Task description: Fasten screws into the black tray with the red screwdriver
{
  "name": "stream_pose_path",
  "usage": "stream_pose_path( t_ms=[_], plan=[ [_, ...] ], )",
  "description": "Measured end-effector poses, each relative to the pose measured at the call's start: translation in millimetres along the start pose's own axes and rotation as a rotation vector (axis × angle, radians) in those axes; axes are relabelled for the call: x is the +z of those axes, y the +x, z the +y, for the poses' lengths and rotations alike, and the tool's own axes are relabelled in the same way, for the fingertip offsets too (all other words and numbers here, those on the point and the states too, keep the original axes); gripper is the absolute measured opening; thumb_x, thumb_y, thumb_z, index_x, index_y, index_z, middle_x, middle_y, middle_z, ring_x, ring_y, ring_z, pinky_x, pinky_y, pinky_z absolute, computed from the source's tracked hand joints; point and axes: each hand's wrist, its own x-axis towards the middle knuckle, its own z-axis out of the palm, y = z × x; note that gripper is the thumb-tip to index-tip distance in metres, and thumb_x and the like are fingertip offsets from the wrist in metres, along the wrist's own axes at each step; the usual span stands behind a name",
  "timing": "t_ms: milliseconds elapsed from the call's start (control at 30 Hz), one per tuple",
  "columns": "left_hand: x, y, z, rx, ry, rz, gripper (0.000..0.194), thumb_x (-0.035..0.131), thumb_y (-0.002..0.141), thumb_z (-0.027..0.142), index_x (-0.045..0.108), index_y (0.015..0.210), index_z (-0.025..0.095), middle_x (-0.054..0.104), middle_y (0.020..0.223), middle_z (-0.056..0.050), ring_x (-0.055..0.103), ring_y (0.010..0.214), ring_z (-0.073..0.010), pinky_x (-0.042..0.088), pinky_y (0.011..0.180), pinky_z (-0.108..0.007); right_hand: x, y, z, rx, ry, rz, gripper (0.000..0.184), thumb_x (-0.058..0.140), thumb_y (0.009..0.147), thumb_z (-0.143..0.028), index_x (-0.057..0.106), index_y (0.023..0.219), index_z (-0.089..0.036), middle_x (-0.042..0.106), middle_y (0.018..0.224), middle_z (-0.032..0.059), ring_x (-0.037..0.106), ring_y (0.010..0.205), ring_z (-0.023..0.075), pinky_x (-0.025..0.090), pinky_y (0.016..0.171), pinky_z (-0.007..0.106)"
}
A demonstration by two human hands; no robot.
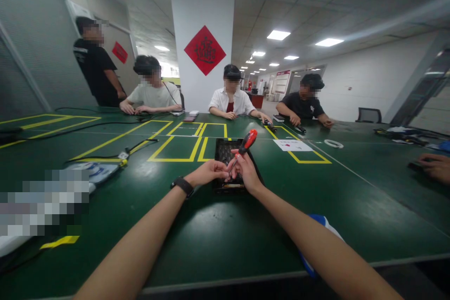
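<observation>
- Well, over the black tray (229, 191), my right hand (245, 168) grips the screwdriver (250, 139) handle-up, seemingly to angle its shaft downward.
- Also above the tray, my left hand (210, 172) meets the shaft's lower end, perhaps steadying; whether it pinches anything, I cannot tell.

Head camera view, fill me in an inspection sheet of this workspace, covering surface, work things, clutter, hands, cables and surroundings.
Surface: green table marked with yellow tape
Work things: red-and-black screwdriver, tilted above a black tray; tray contents indistinct
Clutter: white paper, white ring, blue-and-white item by the right forearm
Hands: right hand holds the screwdriver; left hand has its fingers near the shaft's lower end, contact unclear
Cables: black cables on the table's left side
Surroundings: three seated people opposite, one standing person at left
</observation>
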Motion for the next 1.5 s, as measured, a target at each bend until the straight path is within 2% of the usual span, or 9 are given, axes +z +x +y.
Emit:
stream_pose_path(
  t_ms=[133, 367, 733, 933, 1067, 1333, 1500],
  plan=[
    [1.1, 0, 6, 0.002, -0.041, -0.029, 0.029, 0.06, 0.073, 0.036, 0.062, 0.082, 0.009, 0.064, 0.078, -0.007, 0.057, 0.072, -0.0127, 0.042, 0.073, -0.025, 3, -1, -5, -0.003, -0.011, 0.02, 0.024, 0.039, 0.084, -0.036, 0.041, 0.103, -0.021, 0.058, 0.063, -0.0038, 0.047, 0.038, 0.0063, 0.041, 0.04, 0.019],
    [5.7, 2, 0, -0.011, -0.002, 0.091, 0.028, 0.067, 0.066, 0.032, 0.057, 0.079, 0.009, 0.062, 0.076, -0.003, 0.054, 0.065, -0.0095, 0.041, 0.063, -0.021, 3, -3, -3, -0.047, -0.09, 0.027, 0.027, 0.039, 0.085, -0.037, 0.042, 0.105, -0.02, 0.058, 0.064, -0.0028, 0.046, 0.04, 0.0055, 0.04, 0.042, 0.018],
    [3.6, -1, 2, 0.006, 0.048, 0.01, 0.03, 0.058, 0.073, 0.037, 0.063, 0.08, 0.008, 0.064, 0.074, -0.007, 0.057, 0.069, -0.0132, 0.043, 0.07, -0.026, -3, 0, 2, -0.004, 0.016, 0.058, 0.031, 0.038, 0.083, -0.043, 0.041, 0.104, -0.021, 0.06, 0.063, -0.0028, 0.046, 0.037, 0.0059, 0.039, 0.039, 0.018],
    [8.5, 1, -1, -0.01, 0.051, 0.122, 0.029, 0.069, 0.063, 0.033, 0.057, 0.075, 0.01, 0.061, 0.071, -0.002, 0.055, 0.064, -0.0102, 0.043, 0.064, -0.023, -5, 2, 6, -0.001, 0.009, 0.117, 0.032, 0.041, 0.082, -0.043, 0.043, 0.104, -0.021, 0.061, 0.063, -0.0023, 0.047, 0.037, 0.0057, 0.038, 0.038, 0.017],
    [7.8, 0, 0, -0.017, 0.031, 0.078, 0.027, 0.069, 0.062, 0.031, 0.056, 0.072, 0.01, 0.058, 0.066, 0.001, 0.052, 0.059, -0.008, 0.041, 0.06, -0.022, -4, 2, 5, -0.008, 0.012, 0.094, 0.03, 0.041, 0.082, -0.042, 0.044, 0.104, -0.021, 0.06, 0.062, -0.0029, 0.047, 0.037, 0.0056, 0.038, 0.038, 0.017],
    [4.3, -3, 2, 0.013, 0.013, -0.001, 0.029, 0.06, 0.073, 0.033, 0.062, 0.088, 0.008, 0.064, 0.078, -0.007, 0.056, 0.07, -0.0119, 0.042, 0.071, -0.026, -6, 1, 5, -0.003, 0.026, 0.084, 0.028, 0.042, 0.082, -0.041, 0.044, 0.102, -0.021, 0.061, 0.063, -0.0025, 0.048, 0.038, 0.0068, 0.039, 0.039, 0.018],
    [7.6, -1, 1, 0.018, 0.042, 0.061, 0.032, 0.064, 0.069, 0.035, 0.06, 0.088, 0.01, 0.063, 0.078, -0.005, 0.055, 0.07, -0.0117, 0.042, 0.07, -0.026, -7, 3, 8, -0.039, 0.03, 0.148, 0.027, 0.044, 0.081, -0.039, 0.044, 0.102, -0.021, 0.061, 0.063, -0.0027, 0.047, 0.038, 0.0063, 0.039, 0.039, 0.018]
  ],
)
